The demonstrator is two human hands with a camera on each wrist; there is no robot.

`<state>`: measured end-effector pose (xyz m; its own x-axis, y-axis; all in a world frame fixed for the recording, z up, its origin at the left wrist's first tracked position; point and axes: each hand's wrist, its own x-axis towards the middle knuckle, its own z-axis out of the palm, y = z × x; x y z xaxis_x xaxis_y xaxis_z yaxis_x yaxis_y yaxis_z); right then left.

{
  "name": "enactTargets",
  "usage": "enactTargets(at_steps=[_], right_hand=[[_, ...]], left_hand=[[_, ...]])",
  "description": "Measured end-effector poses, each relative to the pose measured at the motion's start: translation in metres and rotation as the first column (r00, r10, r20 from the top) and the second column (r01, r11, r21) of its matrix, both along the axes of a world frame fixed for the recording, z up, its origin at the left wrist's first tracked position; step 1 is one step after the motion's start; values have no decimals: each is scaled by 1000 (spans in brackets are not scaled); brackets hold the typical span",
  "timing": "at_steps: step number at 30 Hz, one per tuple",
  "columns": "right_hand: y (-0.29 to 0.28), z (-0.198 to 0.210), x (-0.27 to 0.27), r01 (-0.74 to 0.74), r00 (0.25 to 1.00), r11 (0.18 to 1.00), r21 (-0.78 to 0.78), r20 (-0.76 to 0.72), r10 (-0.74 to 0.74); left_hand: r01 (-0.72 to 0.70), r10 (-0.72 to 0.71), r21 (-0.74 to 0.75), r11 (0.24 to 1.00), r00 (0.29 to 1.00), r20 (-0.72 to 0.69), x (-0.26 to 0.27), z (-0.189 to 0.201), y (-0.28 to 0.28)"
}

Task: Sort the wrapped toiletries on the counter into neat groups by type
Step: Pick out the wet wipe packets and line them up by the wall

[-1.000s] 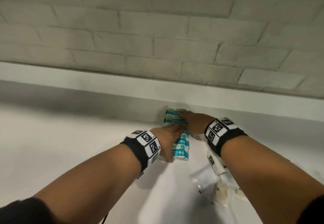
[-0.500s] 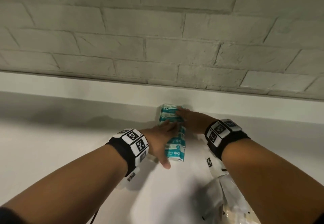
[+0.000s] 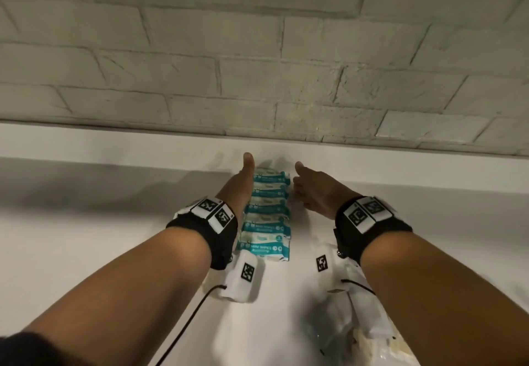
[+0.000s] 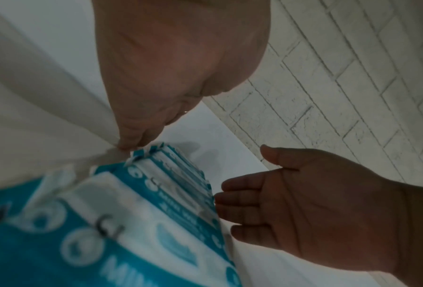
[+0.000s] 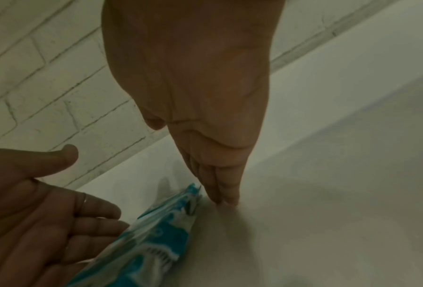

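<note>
Several teal-and-white mini wipes packs (image 3: 266,214) lie overlapped in one straight row on the white counter (image 3: 86,251), running from the back ledge toward me. My left hand (image 3: 243,182) stands on edge along the row's left side, fingers straight, thumb up. In the left wrist view its fingertips (image 4: 129,143) touch the counter at the far corner of the packs (image 4: 156,213). My right hand (image 3: 309,191) flanks the right side with straight fingers. Its fingertips (image 5: 225,198) rest on the counter beside the pack edges (image 5: 161,233). Neither hand holds anything.
Clear and white plastic-wrapped items (image 3: 357,322) lie in a loose heap at the near right under my right forearm. A white ledge (image 3: 114,142) and a pale brick wall (image 3: 257,50) close off the back. Bare counter extends to the left.
Both hands have come off the top of the wipes packs and now stand at either side of the row. The row looks longer and straighter than before.
</note>
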<state>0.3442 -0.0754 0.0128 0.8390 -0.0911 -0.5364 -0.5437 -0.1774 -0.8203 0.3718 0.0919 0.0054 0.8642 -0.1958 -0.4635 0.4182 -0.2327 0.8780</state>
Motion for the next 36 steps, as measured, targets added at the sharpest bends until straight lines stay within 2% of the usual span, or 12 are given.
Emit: enactTargets(at_steps=[3, 6, 10, 13, 17, 23, 25, 28, 32, 36], right_hand=[[8, -4, -1, -30, 1000, 996, 78, 0, 30], [16, 2, -4, -13, 1000, 997, 79, -5, 14], [15, 8, -12, 29, 1000, 1000, 2, 4, -29], [12, 6, -21, 65, 997, 996, 54, -51, -63], [21, 7, -30, 107, 992, 981, 159, -89, -93], [30, 9, -33, 110, 992, 982, 152, -73, -100], [31, 12, -37, 136, 989, 976, 171, -86, -122], [32, 15, -45, 156, 985, 973, 169, -105, -140], [30, 12, -59, 128, 987, 977, 172, -123, -107], [40, 14, -76, 46, 995, 974, 221, -92, -27]], left_hand=[[-14, 8, -81, 997, 997, -74, 5, -8, -2], [31, -40, -127, 991, 997, -70, 23, -35, 1], [-13, 9, -88, 996, 999, -41, -1, -2, 8], [-44, 44, -31, 999, 999, -4, -2, -12, 19], [-51, 49, -70, 996, 998, -30, -8, -19, 23], [48, -58, -155, 987, 997, -59, -16, -18, 20], [52, -62, -162, 985, 997, -53, -16, -18, 21], [-21, 14, -148, 989, 999, -43, -19, -20, 24], [-21, 15, -216, 976, 999, -29, -40, -23, 33], [49, -67, -327, 944, 997, -43, -59, -25, 33]])
